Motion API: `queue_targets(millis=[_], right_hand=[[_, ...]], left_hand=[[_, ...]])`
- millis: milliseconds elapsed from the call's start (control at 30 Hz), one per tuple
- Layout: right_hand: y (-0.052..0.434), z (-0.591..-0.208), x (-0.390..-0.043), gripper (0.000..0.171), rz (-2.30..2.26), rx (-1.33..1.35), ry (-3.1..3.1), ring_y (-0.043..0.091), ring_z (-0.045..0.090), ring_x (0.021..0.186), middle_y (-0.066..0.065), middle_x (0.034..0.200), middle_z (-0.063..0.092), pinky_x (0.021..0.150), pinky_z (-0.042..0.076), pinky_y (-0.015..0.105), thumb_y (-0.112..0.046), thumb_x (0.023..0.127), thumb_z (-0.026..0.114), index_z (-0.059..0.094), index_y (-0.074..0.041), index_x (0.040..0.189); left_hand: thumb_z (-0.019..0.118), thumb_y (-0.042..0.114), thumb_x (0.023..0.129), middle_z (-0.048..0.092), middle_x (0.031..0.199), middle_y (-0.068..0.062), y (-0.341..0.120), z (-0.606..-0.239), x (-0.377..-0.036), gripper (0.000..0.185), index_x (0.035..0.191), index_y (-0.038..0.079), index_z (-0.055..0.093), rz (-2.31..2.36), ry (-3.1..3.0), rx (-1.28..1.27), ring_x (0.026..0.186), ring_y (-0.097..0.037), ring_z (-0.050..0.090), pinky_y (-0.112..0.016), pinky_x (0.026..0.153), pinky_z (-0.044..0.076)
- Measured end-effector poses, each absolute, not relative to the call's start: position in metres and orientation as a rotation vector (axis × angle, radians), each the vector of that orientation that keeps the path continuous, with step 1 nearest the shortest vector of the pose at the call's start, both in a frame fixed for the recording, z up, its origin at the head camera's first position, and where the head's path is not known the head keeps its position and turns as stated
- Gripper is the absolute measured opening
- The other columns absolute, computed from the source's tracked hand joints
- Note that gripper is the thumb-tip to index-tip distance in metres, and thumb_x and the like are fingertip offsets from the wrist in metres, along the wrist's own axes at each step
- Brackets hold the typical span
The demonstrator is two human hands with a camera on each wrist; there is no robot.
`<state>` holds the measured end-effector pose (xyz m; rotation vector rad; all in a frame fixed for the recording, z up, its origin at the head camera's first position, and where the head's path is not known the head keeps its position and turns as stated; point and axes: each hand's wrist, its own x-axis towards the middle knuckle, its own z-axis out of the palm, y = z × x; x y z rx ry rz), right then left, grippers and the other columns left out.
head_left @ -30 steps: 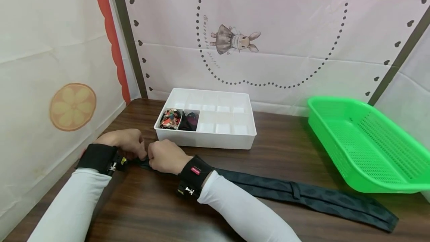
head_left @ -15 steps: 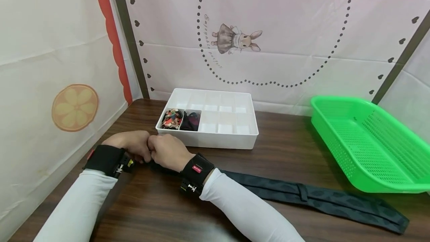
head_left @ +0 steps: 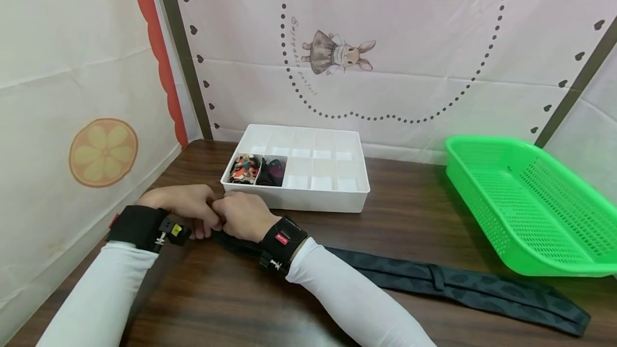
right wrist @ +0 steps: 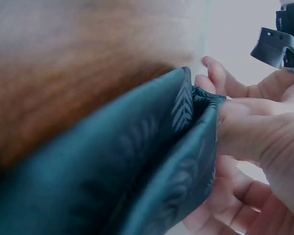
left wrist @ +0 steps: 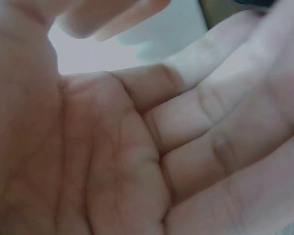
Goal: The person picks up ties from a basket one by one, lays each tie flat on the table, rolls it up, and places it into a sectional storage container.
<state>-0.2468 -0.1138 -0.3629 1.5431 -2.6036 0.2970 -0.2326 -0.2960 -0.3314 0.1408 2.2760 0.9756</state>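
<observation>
A dark blue-green necktie (head_left: 405, 274) with a leaf pattern lies lengthwise, seam side up, from beneath the right hand to the lower right. Its near part rises folded in the right wrist view, where the cloth (right wrist: 161, 142) shows two layers. My right hand (head_left: 246, 217) grips the left end of the tie, thumb against the folded cloth. Close against it, my left hand (head_left: 185, 206) reaches down with fingers bent at the knuckles, pinching at the same end. In the left wrist view its palm (left wrist: 122, 147) has nothing in it; dark cloth shows beyond the fingers. Most fingertips are hidden.
Just behind the hands stands a white divided box (head_left: 294, 201). A patterned rolled cloth (head_left: 245, 169) and a dark purple one (head_left: 272, 172) fill two front-left compartments. A green basket (head_left: 506, 240) stands at the right. Printed cloth walls enclose the wooden table (head_left: 231, 304).
The hands, apart a second ago, now touch each other at the tie's left end. The left hand's fingers have shifted toward the right hand. The tie's wide end sits slightly farther right in view.
</observation>
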Motion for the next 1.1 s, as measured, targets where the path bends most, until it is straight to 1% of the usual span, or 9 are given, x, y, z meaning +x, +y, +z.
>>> queue_targets(millis=[100,200,367,500,667,733,833,933,1100], right_hand=[[-0.113,-0.361,-0.250,0.010,0.305,1.559,-2.615,0.007,0.060,0.085,-0.008,0.087,0.063,0.062,0.047,0.023,-0.017,0.096,0.079,0.071,-0.019,0.090],[-0.111,-0.359,-0.252,0.016,0.312,1.579,-2.647,0.006,0.058,0.080,-0.011,0.080,0.061,0.060,0.046,0.023,-0.016,0.095,0.079,0.068,-0.019,0.084],[-0.104,-0.350,-0.253,0.020,0.357,1.686,-2.698,0.005,0.052,0.071,-0.012,0.071,0.055,0.059,0.042,0.022,-0.009,0.094,0.076,0.069,-0.020,0.079],[-0.101,-0.346,-0.251,0.022,0.388,1.742,-2.702,0.004,0.050,0.070,-0.011,0.071,0.056,0.059,0.041,0.019,-0.003,0.092,0.075,0.071,-0.018,0.076],[-0.103,-0.347,-0.249,0.010,0.367,1.760,-2.706,0.005,0.058,0.076,-0.010,0.081,0.065,0.064,0.046,0.019,-0.009,0.092,0.082,0.075,-0.016,0.092],[-0.105,-0.348,-0.249,0.010,0.328,1.752,-2.708,0.005,0.060,0.077,-0.010,0.082,0.066,0.065,0.047,0.019,-0.013,0.092,0.084,0.075,-0.016,0.097],[-0.105,-0.348,-0.249,0.008,0.288,1.736,-2.701,0.005,0.060,0.077,-0.010,0.081,0.066,0.065,0.048,0.020,-0.016,0.093,0.083,0.076,-0.017,0.097],[-0.106,-0.347,-0.248,0.007,0.277,1.724,-2.685,0.005,0.061,0.080,-0.009,0.085,0.066,0.066,0.049,0.020,-0.017,0.094,0.083,0.076,-0.019,0.097],[-0.107,-0.349,-0.246,0.010,0.192,1.688,-2.668,0.005,0.062,0.085,-0.008,0.092,0.067,0.070,0.051,0.022,-0.021,0.093,0.083,0.076,-0.020,0.100]], left_hand=[[0.074,0.005,0.090,0.073,0.075,-0.012,-0.298,-0.328,-0.234,0.010,0.093,-0.003,0.077,1.009,2.246,0.158,0.062,-0.017,0.069,-0.031,0.061,0.060],[0.077,0.006,0.091,0.073,0.075,-0.011,-0.296,-0.329,-0.235,0.009,0.092,-0.003,0.077,0.995,2.250,0.189,0.062,-0.017,0.070,-0.030,0.061,0.060],[0.080,0.010,0.088,0.071,0.069,-0.006,-0.292,-0.335,-0.234,0.010,0.085,0.001,0.077,0.900,2.319,0.144,0.059,-0.013,0.068,-0.027,0.058,0.057],[0.083,0.011,0.084,0.069,0.066,-0.004,-0.288,-0.340,-0.233,0.011,0.080,0.003,0.077,0.861,2.315,0.116,0.057,-0.011,0.067,-0.025,0.057,0.055],[0.083,0.011,0.082,0.066,0.066,-0.003,-0.286,-0.342,-0.232,0.011,0.079,0.005,0.075,0.867,2.279,0.119,0.058,-0.010,0.064,-0.023,0.056,0.053],[0.083,0.012,0.083,0.065,0.065,-0.002,-0.286,-0.341,-0.232,0.012,0.079,0.006,0.074,0.864,2.266,0.130,0.058,-0.010,0.063,-0.023,0.056,0.052],[0.083,0.015,0.087,0.067,0.066,-0.003,-0.286,-0.338,-0.233,0.014,0.081,0.006,0.075,0.891,2.229,0.141,0.058,-0.011,0.065,-0.023,0.057,0.053],[0.082,0.013,0.089,0.069,0.069,-0.006,-0.288,-0.333,-0.232,0.013,0.084,0.003,0.076,0.946,2.209,0.147,0.059,-0.013,0.067,-0.026,0.059,0.056],[0.078,0.009,0.089,0.071,0.072,-0.008,-0.286,-0.334,-0.229,0.009,0.089,0.001,0.077,0.989,2.209,0.172,0.060,-0.014,0.068,-0.026,0.059,0.057]])
